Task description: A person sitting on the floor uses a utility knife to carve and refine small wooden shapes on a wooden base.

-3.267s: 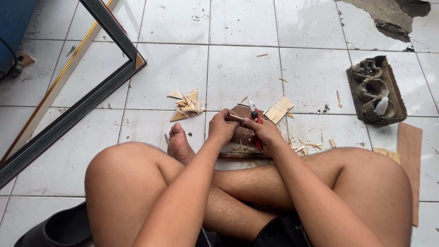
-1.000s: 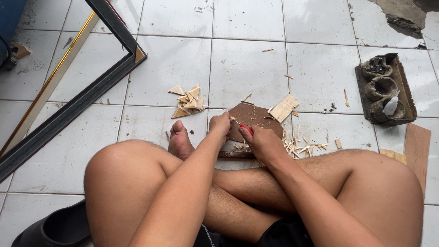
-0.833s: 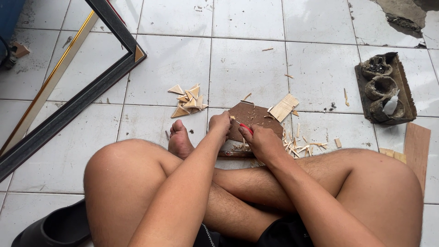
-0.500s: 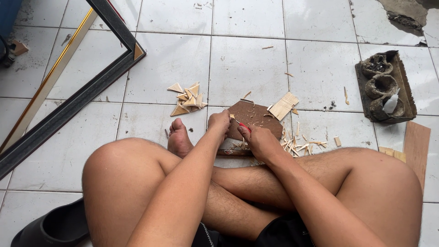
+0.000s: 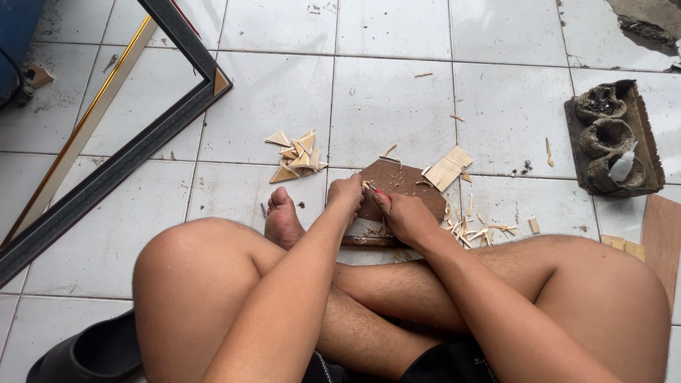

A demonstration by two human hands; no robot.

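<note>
Small wood sliver (image 5: pixel 368 186) pinched between both hands' fingertips (image 5: pixel 363 189) over brown board (image 5: pixel 404 186)

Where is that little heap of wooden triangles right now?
In the head view, the heap of wooden triangles lies on the white tiled floor, left of the brown board, just beyond the person's bare foot.

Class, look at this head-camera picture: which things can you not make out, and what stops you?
- Head view: what the left hand pinches is too small to identify.
- The red tool under the right hand is mostly hidden by its fingers.
- The dark frame is cut off by the left and top edges.
- The tray's contents are too small.
</note>
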